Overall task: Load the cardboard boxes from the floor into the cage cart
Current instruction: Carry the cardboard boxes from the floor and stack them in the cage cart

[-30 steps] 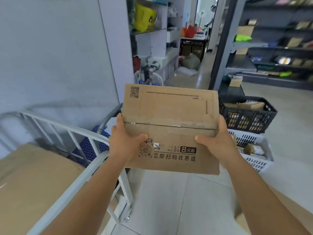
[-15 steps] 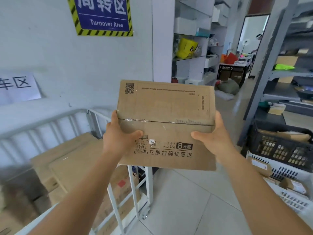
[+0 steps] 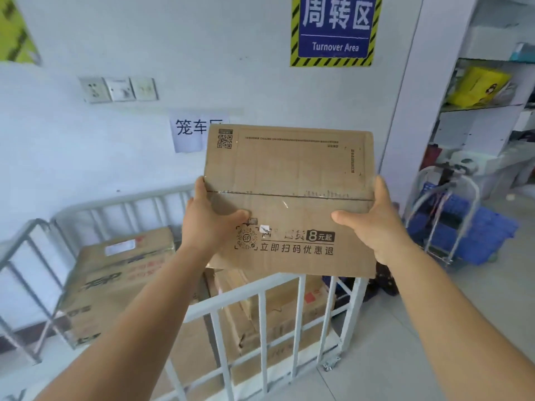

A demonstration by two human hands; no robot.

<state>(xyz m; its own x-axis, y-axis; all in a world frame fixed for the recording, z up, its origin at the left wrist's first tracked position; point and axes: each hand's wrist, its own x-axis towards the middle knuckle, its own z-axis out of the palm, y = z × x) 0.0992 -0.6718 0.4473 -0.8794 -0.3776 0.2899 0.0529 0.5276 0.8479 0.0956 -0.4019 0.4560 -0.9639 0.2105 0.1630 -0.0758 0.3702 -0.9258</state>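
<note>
Two bare hands hold one flat cardboard box up in the air at arm's length. Left hand grips the box's left edge, thumb laid across the printed top face and fingers tucked behind; right hand clamps the right edge the same way. A taped seam runs across the box between the two thumbs, with a QR code in its far left corner and black printed characters along the near half. Box hangs above the near rail of the white cage cart, not touching it. Inside the cart lie several larger cartons, stacked against each other. Behind, on the wall, hangs a blue Turnover Area sign, and a paper notice shows partly behind the box. A blue hand trolley stands well to the right.
</note>
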